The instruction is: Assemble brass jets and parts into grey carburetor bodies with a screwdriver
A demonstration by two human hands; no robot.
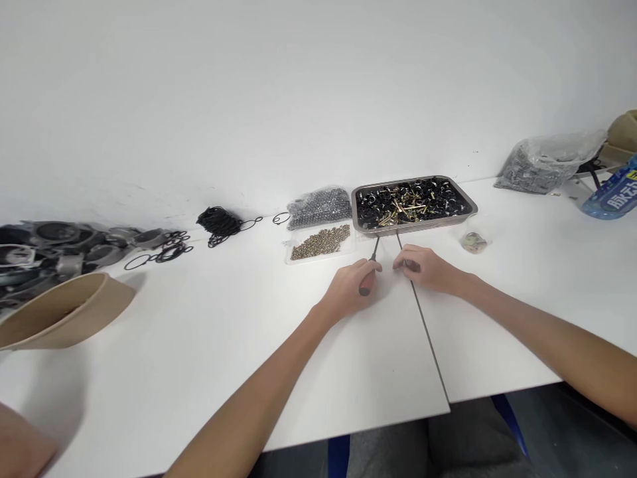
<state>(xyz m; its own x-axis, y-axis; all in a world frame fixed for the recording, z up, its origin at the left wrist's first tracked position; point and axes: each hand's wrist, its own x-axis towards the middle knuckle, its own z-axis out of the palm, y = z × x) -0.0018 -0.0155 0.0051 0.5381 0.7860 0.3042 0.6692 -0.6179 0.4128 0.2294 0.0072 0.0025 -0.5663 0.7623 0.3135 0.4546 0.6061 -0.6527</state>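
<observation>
My left hand [346,289] is closed around a screwdriver [365,285] with a red and black handle, its dark shaft pointing away from me toward the metal tray. Just to the right, my right hand [426,269] is closed in a pinch above the seam between the table panels. Something small and dark shows under its fingers, too little of it to name. Beyond both hands stands the metal tray [415,229], filled with black clamp-like parts and brass-coloured screws. A clear shallow container [288,252] of small brass-coloured pieces lies left of the tray.
Behind that container sits a clear bag [321,207] of dark balls. Farther left are black rubber rings [219,222], grey ring parts [102,255] and a tan bowl [94,312]. A small clear bag [472,242], a larger bag [540,166] and a blue bottle [610,199] are right. Another person's arm [22,445] enters lower left.
</observation>
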